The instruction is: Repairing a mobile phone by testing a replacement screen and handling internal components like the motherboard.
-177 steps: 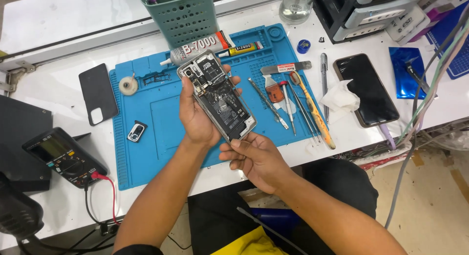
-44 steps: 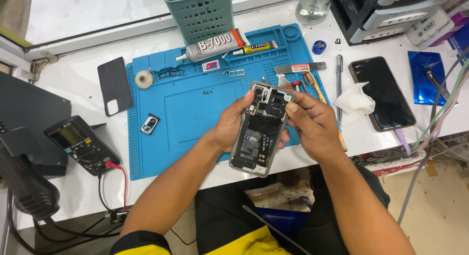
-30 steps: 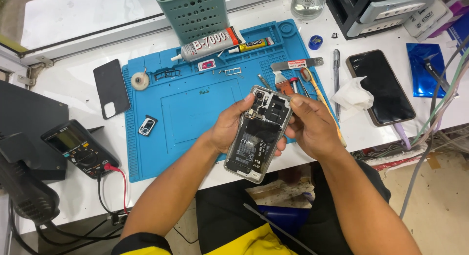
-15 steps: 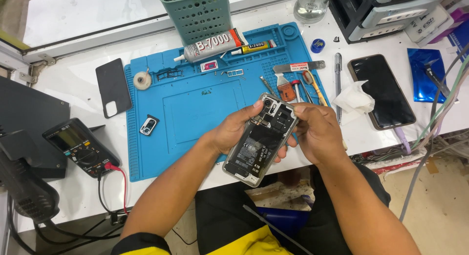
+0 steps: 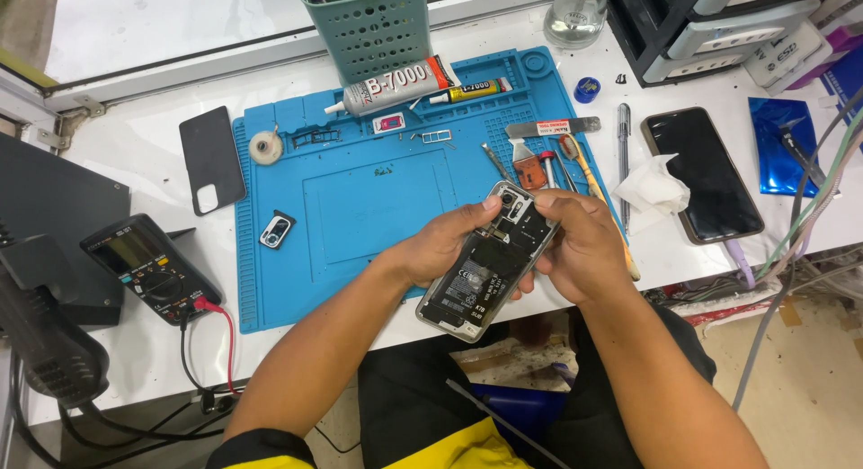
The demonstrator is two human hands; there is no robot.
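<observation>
I see the opened phone [image 5: 485, 267] held tilted in the air, over the near edge of the blue mat [image 5: 360, 208]. Left hand [image 5: 440, 249] grips its left side from underneath. Right hand [image 5: 580, 244] closes on the top right edge, fingertips [image 5: 547, 199] by the camera module. Tools [image 5: 548, 159] lie just beyond on the counter [image 5: 144, 118].

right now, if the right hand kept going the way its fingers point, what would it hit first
The right hand points up-left, its fingertips already on the opened phone. Past that, probably the left hand and then the blue mat, though depth is unclear.
</observation>
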